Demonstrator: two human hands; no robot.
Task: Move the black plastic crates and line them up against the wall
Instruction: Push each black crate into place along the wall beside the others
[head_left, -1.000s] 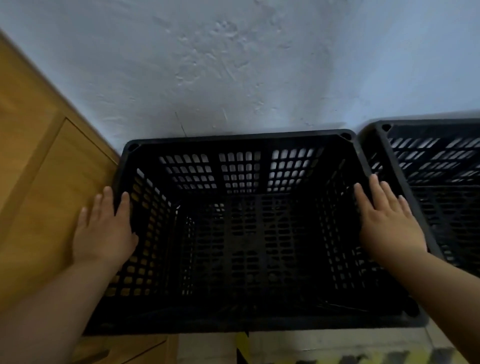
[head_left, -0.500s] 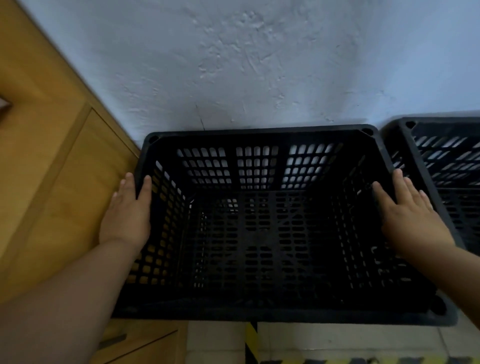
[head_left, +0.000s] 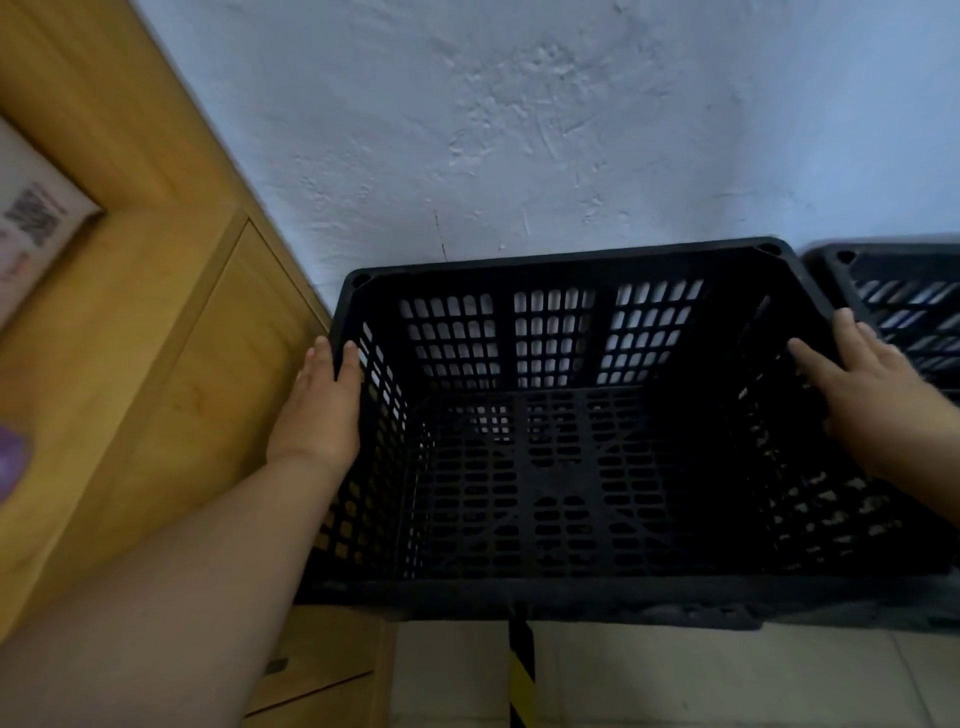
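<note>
Left hand (head_left: 317, 410) and right hand (head_left: 878, 400), each continuing into a bare forearm (head_left: 208, 571) uncovered to the frame edge; fingernails (head_left: 310, 354) trimmed short.

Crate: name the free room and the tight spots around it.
Free: floor tile before the crate, right of the striped tape. Tight: wooden cabinet at its left side, second crate close on the right, wall behind.

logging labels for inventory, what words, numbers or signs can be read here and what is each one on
No text here can be read.
On the white box at the far left: a dark printed patch, perhaps a code, too blurred to read.
On the black crate and the second crate: no label shows.
On the floor tape: yellow and black stripes only, no words.
</note>
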